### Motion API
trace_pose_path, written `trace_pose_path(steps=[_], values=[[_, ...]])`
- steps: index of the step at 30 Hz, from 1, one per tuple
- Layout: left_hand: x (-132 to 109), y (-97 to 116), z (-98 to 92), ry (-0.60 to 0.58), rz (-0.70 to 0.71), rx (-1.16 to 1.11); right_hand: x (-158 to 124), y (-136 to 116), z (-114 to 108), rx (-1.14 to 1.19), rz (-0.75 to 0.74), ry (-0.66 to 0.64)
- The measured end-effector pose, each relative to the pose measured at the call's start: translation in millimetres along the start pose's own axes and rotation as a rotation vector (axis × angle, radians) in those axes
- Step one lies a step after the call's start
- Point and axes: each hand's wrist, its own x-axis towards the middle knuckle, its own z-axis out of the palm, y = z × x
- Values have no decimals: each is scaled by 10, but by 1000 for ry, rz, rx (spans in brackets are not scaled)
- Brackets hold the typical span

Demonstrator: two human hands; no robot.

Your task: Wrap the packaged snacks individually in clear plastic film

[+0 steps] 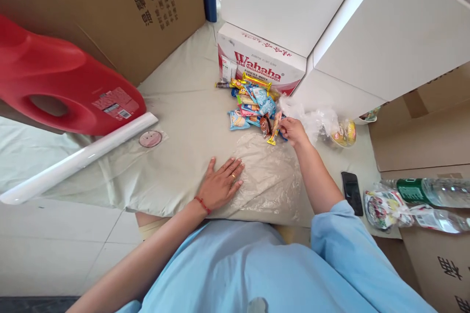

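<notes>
My left hand (219, 184) lies flat with fingers spread on the covered table, its fingertips at the left edge of a crinkled clear plastic bag (270, 176). My right hand (293, 131) pinches a slim wrapped snack (275, 128), pinkish with a yellow end, at the near right side of a snack pile. In that pile are a blue snack packet (238, 121), a brown-wrapped snack (265, 126) and several yellow and blue packets. Just right of the pile, another crumpled clear bag (312, 116) lies behind my right wrist.
Behind the snacks stands a Wahaha water carton (262, 61) under white boxes (279, 0). At left are a red jug (69, 78), a white roll (81, 159) and a round pink sticker (150, 139). A phone (351, 193) and plastic bottles (433, 191) lie right.
</notes>
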Motion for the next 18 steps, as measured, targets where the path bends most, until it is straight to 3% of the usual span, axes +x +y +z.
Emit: trace_pose_path(steps=[4, 7, 9, 11, 13, 18], values=[[-93, -45, -13, -17, 4, 2, -470, 95, -278, 93, -206, -191], [-160, -58, -2, -17, 8, 17, -863, 206, -258, -242, -511, -319], [-186, -59, -1, -16, -1, 20, -1084, 285, -137, -553, -617, -421], [-203, -59, -7, -17, -7, 18, -1241, 353, 3, -767, -634, -532], [-216, -63, -16, -18, -5, 14, -1332, 400, 114, -824, -629, -575], [-245, -80, -11, -14, -9, 5, -1399, 449, 255, -666, -589, -447]])
